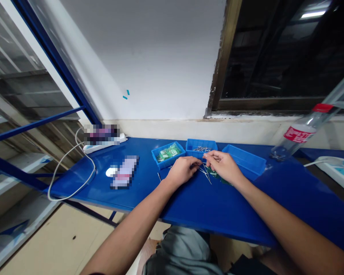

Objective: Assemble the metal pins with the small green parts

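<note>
My left hand (183, 170) is low over the blue table, its fingers curled together near the tips of my right hand. Whatever it pinches is hidden. My right hand (223, 165) is closed at thumb and forefinger, and I cannot make out what is between them. Thin metal rods (205, 175) lie loose on the table between the hands. Green-and-white pieces (213, 172) show partly beneath my right hand. Behind the hands, a blue bin (191, 147) holds several thin metal rods, and another blue bin (161, 165) holds green-and-white packets.
A third blue bin (246, 162) stands behind my right forearm. Right of it is a clear bottle (296, 137) with a red cap. A blurred-out phone-like object (125, 172) and a white oval item (111, 172) lie left. A white cable (53, 179) loops over the table's left end.
</note>
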{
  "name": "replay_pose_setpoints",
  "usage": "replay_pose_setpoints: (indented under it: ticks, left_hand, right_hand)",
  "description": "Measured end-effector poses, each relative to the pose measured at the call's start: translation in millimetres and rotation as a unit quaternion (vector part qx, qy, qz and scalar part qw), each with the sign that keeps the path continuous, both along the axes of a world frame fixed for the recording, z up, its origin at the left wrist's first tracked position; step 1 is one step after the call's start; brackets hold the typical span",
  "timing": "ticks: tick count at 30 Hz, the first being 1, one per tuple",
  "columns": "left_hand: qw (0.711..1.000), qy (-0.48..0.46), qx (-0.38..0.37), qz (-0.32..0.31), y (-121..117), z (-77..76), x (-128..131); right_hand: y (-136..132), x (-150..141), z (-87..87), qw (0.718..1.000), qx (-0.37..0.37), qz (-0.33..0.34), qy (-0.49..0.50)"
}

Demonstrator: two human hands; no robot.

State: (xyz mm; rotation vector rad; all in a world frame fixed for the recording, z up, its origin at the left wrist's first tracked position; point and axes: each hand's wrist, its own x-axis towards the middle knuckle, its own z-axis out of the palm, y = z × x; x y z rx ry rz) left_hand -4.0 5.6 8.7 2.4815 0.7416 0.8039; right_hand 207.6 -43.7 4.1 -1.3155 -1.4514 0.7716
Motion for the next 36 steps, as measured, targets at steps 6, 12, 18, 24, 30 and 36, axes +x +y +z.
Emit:
replay_pose_setpoints:
  ticks: [6,12,18,24,30,36]
  left_hand:
    - [0.998,-0.037,-0.003,0.044,-2.1,9.8,-1.7]
    - [0.991,-0.106,-0.019,0.077,-6.9,16.5,-1.7]
    - [0.978,-0.181,-0.09,0.054,-8.3,14.9,0.1]
    - [0.967,-0.208,-0.142,0.025,-11.8,12.3,3.5]
    - [0.961,-0.226,-0.16,0.015,-13.8,13.3,6.1]
    - [0.956,-0.246,-0.162,0.004,-16.2,15.0,10.2]
  right_hand:
    - [-1.4,-0.8,0.7,1.0,-0.001,0.017,0.002]
    - [-2.7,-2.1,0.4,0.999,0.01,0.029,-0.022]
    - [-0.8,-12.7,-4.8,0.998,0.038,0.044,0.039]
    - [-2.0,-19.4,-4.6,0.987,0.005,0.051,0.155]
    - [-2.5,-22.3,-1.4,0.977,0.003,0.056,0.204]
    - [-5.0,-28.3,2.0,0.965,-0.004,0.066,0.255]
